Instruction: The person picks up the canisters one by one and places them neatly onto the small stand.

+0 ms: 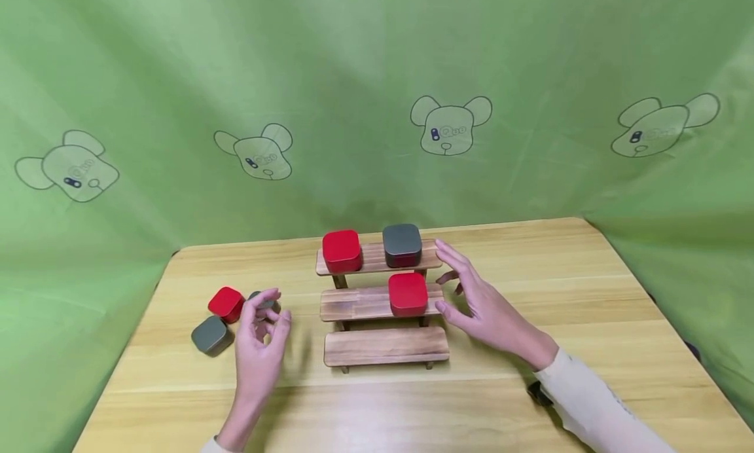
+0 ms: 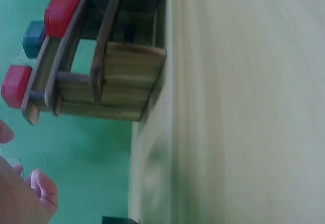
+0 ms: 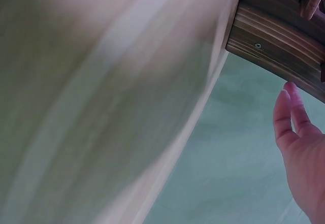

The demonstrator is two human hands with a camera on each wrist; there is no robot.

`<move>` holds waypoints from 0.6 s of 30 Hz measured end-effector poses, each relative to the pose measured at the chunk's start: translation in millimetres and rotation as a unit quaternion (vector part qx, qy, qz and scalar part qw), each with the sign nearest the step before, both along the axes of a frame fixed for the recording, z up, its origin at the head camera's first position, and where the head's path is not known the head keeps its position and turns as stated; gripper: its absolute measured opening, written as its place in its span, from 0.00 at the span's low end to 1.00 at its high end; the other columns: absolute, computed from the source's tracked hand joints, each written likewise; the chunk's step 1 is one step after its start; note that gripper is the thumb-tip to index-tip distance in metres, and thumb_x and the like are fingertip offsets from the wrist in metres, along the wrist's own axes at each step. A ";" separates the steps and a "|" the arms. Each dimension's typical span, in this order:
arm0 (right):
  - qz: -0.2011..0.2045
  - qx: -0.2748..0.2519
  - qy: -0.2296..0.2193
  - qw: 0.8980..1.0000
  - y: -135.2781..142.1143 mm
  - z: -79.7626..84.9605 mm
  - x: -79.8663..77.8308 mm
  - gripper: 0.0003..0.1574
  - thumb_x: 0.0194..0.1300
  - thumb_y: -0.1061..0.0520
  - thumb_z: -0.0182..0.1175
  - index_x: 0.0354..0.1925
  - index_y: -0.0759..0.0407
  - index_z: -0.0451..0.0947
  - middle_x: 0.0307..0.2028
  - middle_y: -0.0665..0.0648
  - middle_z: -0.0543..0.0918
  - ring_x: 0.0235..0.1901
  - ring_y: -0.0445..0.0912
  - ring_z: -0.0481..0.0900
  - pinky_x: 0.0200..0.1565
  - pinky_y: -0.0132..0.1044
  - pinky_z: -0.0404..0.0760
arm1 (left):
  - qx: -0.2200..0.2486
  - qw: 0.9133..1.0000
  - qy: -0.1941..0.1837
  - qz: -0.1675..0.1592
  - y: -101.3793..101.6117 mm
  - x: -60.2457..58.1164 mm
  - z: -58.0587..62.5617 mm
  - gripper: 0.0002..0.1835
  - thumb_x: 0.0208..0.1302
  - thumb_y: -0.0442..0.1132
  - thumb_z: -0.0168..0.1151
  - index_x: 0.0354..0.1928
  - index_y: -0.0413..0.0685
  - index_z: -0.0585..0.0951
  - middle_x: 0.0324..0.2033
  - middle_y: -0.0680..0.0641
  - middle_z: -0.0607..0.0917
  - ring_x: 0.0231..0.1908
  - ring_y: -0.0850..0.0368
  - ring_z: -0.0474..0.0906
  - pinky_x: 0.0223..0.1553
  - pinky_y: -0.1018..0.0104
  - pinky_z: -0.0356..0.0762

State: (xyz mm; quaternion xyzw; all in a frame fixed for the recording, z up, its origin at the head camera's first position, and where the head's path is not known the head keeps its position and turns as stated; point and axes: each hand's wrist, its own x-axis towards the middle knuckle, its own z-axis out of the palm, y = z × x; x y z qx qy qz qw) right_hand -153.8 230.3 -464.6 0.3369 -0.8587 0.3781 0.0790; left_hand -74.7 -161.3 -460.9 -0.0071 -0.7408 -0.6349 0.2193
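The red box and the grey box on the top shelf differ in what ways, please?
The red box is bright red; the grey box, dark grey. The red box sits at the shelf's left end; the grey box is nearer the right hand. Both have rounded-square tops.

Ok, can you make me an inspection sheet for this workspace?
Surface: wooden table.
Job's things: wooden shelf: top step, one red box, one grey box; middle step, second red box; table's left, third red box, second grey box, third grey box partly hidden.
Clutter: small black thing by right sleeve, unclear.
Grips: left grip near third grey box, holding nothing visible; right grip beside shelf, touch unclear.
Cables: nothing seen.
Surroundings: green curtain, animal drawings.
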 end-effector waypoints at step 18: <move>0.004 -0.006 0.012 1.000 0.3 -2.2 -1.1 0.57 0.75 0.55 0.66 0.89 0.47 0.45 0.87 0.53 0.48 0.59 0.45 0.82 0.50 0.51 0.86 | -0.113 0.984 -0.113 0.078 -41.4 -2.6 -13.8 0.31 0.73 0.34 0.71 0.75 0.43 0.73 0.59 0.41 0.76 0.38 0.57 0.73 0.35 0.76 0.74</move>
